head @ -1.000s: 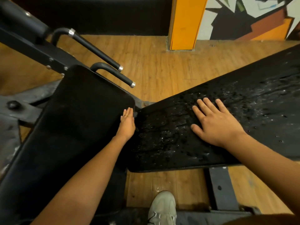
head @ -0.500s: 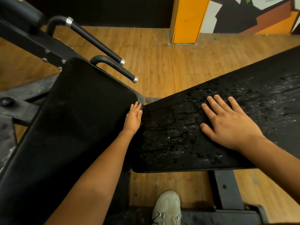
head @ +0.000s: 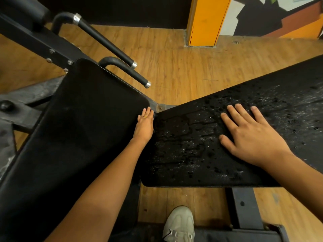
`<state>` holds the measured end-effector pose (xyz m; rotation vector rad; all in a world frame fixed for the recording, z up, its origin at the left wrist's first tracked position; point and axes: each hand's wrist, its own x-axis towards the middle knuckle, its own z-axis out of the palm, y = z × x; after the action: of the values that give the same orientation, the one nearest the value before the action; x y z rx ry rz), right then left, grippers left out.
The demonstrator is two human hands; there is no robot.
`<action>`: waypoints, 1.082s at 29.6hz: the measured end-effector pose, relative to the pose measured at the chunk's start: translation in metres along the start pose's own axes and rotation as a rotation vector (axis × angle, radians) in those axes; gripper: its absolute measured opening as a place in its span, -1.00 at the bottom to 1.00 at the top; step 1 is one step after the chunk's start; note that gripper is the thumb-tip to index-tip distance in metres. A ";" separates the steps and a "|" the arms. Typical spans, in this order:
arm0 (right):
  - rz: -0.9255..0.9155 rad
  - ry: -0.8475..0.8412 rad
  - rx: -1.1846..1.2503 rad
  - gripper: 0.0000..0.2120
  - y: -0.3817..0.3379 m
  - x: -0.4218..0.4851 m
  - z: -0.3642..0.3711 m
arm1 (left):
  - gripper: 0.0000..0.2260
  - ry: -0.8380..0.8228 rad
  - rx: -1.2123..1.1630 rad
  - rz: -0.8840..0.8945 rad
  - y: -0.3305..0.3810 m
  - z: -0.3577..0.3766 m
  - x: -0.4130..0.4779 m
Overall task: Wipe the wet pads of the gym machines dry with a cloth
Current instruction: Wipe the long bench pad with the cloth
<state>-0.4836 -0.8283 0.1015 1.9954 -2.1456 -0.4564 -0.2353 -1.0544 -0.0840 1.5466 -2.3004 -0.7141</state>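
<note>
Head view: open right hand [head: 251, 138] has slid toward 3 o'clock on the wet pad [head: 183, 151], open left hand [head: 144, 124] stays; without cloth, nothing dries.

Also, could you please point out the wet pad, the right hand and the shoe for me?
wet pad [head: 183, 151]: head view, droplet-covered surface between the hands.
right hand [head: 251, 140]: head view, back of the hand.
shoe [head: 180, 219]: head view, its toe.
</note>
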 end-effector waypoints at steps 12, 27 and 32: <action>0.000 -0.021 0.009 -0.22 -0.001 0.000 -0.001 | -0.57 -0.051 -0.169 0.099 -0.014 -0.002 -0.103; -0.001 -0.061 0.020 -0.21 -0.002 -0.002 -0.010 | -0.59 -0.064 -0.215 -0.034 0.020 -0.010 -0.003; 0.003 -0.059 0.029 -0.19 -0.002 -0.001 -0.010 | -0.59 -0.064 -0.249 0.010 0.013 -0.009 -0.048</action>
<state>-0.4781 -0.8283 0.1102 2.0185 -2.2016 -0.4931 -0.2221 -1.0081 -0.0676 1.4173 -2.1636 -1.0181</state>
